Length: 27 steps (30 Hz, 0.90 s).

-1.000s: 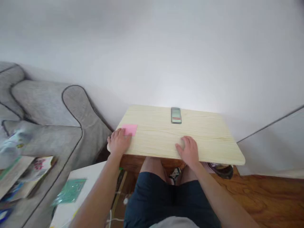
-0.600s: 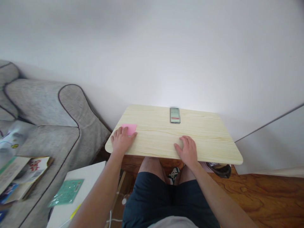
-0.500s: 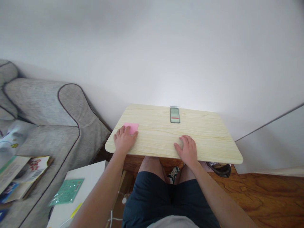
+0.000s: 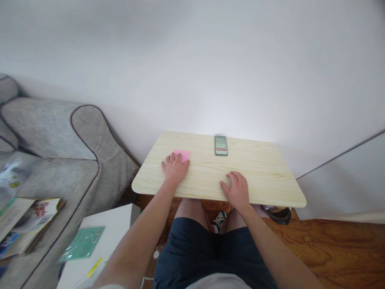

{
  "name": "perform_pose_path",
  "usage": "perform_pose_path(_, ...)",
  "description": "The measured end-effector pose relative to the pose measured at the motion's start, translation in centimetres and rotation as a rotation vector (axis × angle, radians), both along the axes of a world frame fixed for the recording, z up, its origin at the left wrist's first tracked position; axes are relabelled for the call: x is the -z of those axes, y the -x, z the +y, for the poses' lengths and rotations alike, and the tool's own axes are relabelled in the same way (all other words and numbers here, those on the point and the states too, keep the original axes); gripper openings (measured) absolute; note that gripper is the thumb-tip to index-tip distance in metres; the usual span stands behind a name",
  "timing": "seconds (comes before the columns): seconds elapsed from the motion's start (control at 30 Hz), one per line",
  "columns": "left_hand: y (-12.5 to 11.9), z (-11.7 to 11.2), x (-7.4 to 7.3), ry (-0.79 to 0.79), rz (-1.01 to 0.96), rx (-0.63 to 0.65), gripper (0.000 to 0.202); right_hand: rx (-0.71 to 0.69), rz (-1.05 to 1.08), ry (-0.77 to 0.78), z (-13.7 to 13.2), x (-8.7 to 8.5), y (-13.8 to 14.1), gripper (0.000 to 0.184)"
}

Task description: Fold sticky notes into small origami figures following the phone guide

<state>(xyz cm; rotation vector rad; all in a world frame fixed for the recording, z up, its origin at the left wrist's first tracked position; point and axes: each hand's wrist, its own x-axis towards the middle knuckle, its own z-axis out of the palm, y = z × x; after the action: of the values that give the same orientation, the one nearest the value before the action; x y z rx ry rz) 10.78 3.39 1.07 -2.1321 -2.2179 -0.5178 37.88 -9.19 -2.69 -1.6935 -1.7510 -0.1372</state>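
A square of pink paper [image 4: 184, 155] lies flat on the light wooden tabletop [image 4: 204, 176], left of the middle. My left hand [image 4: 175, 166] rests on it with fingers spread and covers its near part. Near the table's front edge, my right hand [image 4: 237, 188] lies on the wood, fingers slightly curled and thumb apart, with nothing in it. At the table's back edge sits a blurred, phone-like rectangle [image 4: 221, 145] with a dark rim, touched by neither hand.
A grey sofa [image 4: 60, 128] stands to the left, with magazines [image 4: 27, 224] on its seat. Closer in, a white cabinet [image 4: 114, 218] bears a green plastic-wrapped packet [image 4: 84, 243] and a yellow item [image 4: 95, 267]. Behind the table rises a white wall [image 4: 192, 72].
My left hand and the pink paper under it have slid to the right and slightly away from me across the table. My right hand has stayed in place.
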Motion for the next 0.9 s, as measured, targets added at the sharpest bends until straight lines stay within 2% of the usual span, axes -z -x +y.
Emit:
perform_pose_path(0.2,-2.9,0.6,-0.3,0.005,-0.003,0.034,0.055,0.001,0.012,0.001,-0.1,-0.2,0.2,0.033)
perform_pose_path(0.47,-6.3,0.0,0.1,0.011,-0.035,0.101,0.06,0.017,0.004,-0.004,-0.1,-0.3,0.3,0.033)
perform_pose_path(0.57,-6.0,0.0,-0.1,0.001,-0.053,0.141,0.064,0.02,0.007,-0.001,-0.1,-0.4,0.4,0.033)
perform_pose_path(0.7,-4.0,0.9,-0.5,-0.009,-0.068,0.265,0.062,0.017,0.011,0.009,-0.2,-0.6,0.4,0.033)
perform_pose_path(0.9,-1.9,2.4,-0.1,0.036,-0.078,0.411,0.037,0.023,0.02,0.001,-0.2,-0.6,0.5,0.032)
